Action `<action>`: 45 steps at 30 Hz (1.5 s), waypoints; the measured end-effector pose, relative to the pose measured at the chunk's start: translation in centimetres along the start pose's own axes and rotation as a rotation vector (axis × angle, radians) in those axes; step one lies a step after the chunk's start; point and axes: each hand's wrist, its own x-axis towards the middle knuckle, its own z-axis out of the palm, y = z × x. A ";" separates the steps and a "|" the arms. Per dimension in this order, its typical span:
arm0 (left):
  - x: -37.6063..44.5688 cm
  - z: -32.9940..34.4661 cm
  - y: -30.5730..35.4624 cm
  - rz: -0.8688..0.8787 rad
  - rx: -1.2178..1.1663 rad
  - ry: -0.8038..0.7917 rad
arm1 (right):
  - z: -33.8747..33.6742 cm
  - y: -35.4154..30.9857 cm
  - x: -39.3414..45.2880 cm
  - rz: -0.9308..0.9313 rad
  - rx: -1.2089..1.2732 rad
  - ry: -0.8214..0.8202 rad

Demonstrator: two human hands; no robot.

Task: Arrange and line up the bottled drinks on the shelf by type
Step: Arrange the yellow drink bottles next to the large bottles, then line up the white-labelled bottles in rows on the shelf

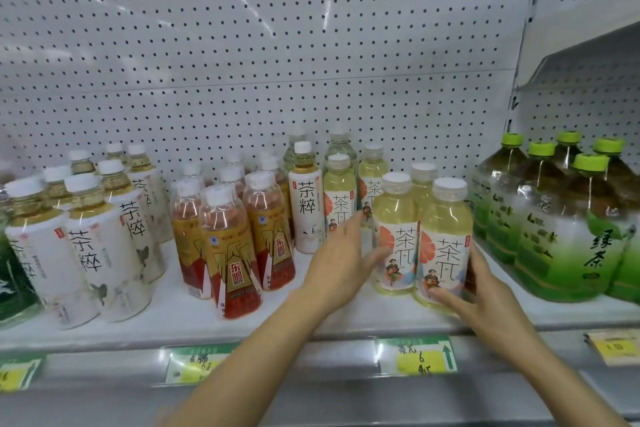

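Two pale yellow tea bottles with white caps stand side by side at the front of the white shelf (pixel 346 319). My left hand (pixel 341 263) wraps the left bottle (pixel 396 218) from its left side, thumb across the label. The right bottle (pixel 446 236) is gripped by my right hand (pixel 485 291) low on its right side, a finger lying on the label's lower edge. More of the same pale yellow bottles (pixel 339 191) stand behind them. A white-labelled tea bottle (pixel 306 208) stands just left of those.
Red-and-gold drink bottles (pixel 228 246) fill the middle left, and white-labelled tea bottles (pixel 90 246) stand further left. Large green tea bottles (pixel 568 229) crowd the right side. Price tags (pixel 415 355) hang on the shelf's front rail. A pegboard wall (pixel 277 45) backs the shelf.
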 end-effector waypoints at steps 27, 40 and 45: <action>11.1 -21.5 4.3 -0.013 0.003 0.101 | 1.7 -10.1 6.2 -0.594 -0.445 0.496; 6.8 -21.0 9.4 0.182 -0.197 0.008 | 5.8 -16.6 5.2 -0.303 0.374 0.096; 3.0 -17.9 6.9 0.105 -0.336 0.151 | 7.6 -16.0 3.1 -0.302 0.439 0.091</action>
